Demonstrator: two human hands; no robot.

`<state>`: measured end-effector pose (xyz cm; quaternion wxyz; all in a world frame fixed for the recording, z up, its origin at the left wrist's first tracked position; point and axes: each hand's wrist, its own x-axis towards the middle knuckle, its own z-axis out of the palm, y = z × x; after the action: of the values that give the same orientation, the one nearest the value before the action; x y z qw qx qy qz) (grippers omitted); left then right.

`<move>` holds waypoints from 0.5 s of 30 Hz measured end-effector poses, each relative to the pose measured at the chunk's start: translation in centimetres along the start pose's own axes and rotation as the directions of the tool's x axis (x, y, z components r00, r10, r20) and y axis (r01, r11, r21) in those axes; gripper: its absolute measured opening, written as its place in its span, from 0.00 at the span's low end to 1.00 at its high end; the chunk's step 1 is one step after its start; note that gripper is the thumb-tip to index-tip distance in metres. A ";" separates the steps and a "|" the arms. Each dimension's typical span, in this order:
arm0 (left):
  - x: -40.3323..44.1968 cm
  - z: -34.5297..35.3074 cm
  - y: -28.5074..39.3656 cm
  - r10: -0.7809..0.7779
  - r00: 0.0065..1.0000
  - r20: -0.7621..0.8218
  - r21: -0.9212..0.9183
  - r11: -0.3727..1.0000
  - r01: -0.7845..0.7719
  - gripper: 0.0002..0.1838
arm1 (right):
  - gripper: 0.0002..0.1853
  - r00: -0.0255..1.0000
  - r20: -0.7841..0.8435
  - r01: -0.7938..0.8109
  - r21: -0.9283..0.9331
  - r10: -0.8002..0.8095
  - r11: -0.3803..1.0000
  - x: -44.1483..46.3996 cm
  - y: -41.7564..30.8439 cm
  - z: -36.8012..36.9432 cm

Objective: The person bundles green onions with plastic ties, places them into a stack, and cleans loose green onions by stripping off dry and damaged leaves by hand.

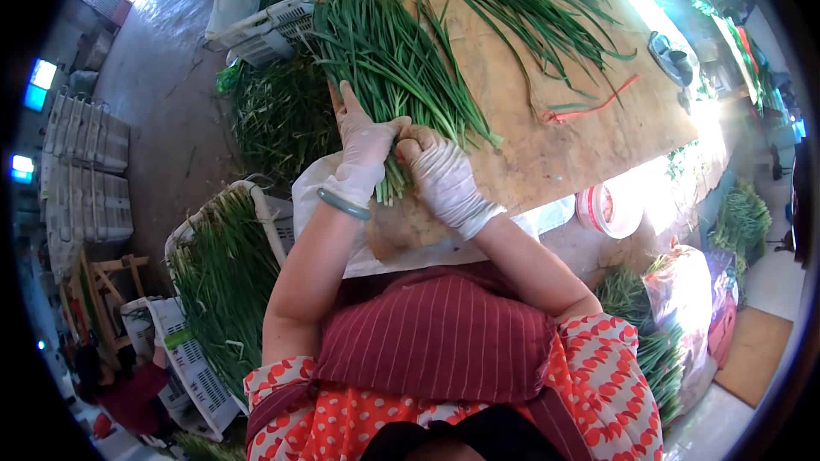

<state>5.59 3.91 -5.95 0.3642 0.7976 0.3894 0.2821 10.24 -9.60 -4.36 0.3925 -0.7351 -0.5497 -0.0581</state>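
A bundle of long green stalks (384,60) lies on the brown tabletop (512,154), its pale cut ends towards me. My left hand (366,137), in a white glove, is at the bundle's left side near those ends, thumb towards the other hand and some fingers stretched along the leaves. Close beside it, my right hand (440,175), also gloved, has its fingers curled at the stalk ends; what they pinch is too small to name. More loose green stalks (530,0) lie at the table's far side. A red tie (589,109) rests to the right.
White crates stand at the left, one full of greens (222,282). A white bucket (608,209) is beyond the table's right edge. A metal object (670,58) sits on the far right of the table. Another person (128,393) is at the lower left.
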 end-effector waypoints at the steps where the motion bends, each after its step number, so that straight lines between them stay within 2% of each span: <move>1: -0.2 0.0 -0.2 -0.044 0.998 0.045 0.012 0.999 0.043 0.60 | 0.10 0.998 0.060 0.035 -0.022 -0.033 0.999 -0.5 0.5 0.4; 3: -0.4 -0.4 0.4 -0.092 0.991 0.095 0.028 0.996 0.090 0.60 | 0.11 0.990 0.124 0.065 -0.039 -0.060 0.997 -1.2 0.7 0.0; 5: -0.4 -0.3 0.4 -0.133 0.984 0.122 0.116 0.986 0.119 0.60 | 0.10 0.977 0.196 0.064 0.127 -0.088 0.990 -1.8 0.8 -1.0; 6: -0.3 -0.2 0.3 -0.139 0.982 0.125 0.118 0.985 0.125 0.60 | 0.10 0.976 0.201 0.059 0.129 -0.085 0.990 -2.5 0.8 -1.2; 8: 0.0 -0.3 -0.2 -0.108 0.984 0.140 0.138 0.986 0.089 0.60 | 0.11 0.928 0.369 -0.038 0.215 -0.045 0.976 -4.4 0.5 -1.6; 9: 0.1 -0.4 -0.5 -0.112 0.984 0.140 0.138 0.986 0.093 0.60 | 0.11 0.927 0.373 -0.040 0.216 -0.045 0.976 -4.2 -0.3 -2.8; 10: 0.2 -0.5 -0.9 -0.106 0.982 0.157 0.038 0.994 0.102 0.58 | 0.09 0.736 0.677 -0.089 0.067 0.021 0.994 -3.7 -1.4 -4.6; 11: 0.2 -0.6 -1.1 -0.099 0.980 0.173 -0.063 0.992 0.111 0.57 | 0.08 0.453 0.884 -0.082 -0.091 0.118 0.992 -3.5 -1.9 -5.6; 12: 0.1 -0.6 -1.2 -0.088 0.978 0.189 -0.162 0.979 0.119 0.55 | 0.08 0.448 0.886 -0.083 -0.090 0.118 0.992 -3.5 -1.4 -5.8; 13: 0.0 -0.7 -1.1 -0.095 0.982 0.162 -0.073 0.991 0.108 0.52 | 0.09 0.508 0.861 -0.100 0.034 0.022 0.994 -3.2 -0.5 -5.9; 14: 0.1 -0.8 -1.6 -0.099 0.982 0.163 -0.071 0.991 0.111 0.52 | 0.10 0.570 0.819 -0.108 0.157 -0.069 0.982 -2.8 0.0 -5.9; 15: 0.2 -1.1 -2.3 -0.084 0.960 0.266 -0.296 0.941 0.165 0.51 | 0.12 0.809 0.587 -0.319 0.502 -0.045 0.804 -1.3 -1.5 -6.2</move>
<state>3.92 5.51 -7.11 0.5500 0.7318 0.3405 0.2144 10.63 -14.43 -0.06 0.4164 -0.6025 -0.5749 0.3649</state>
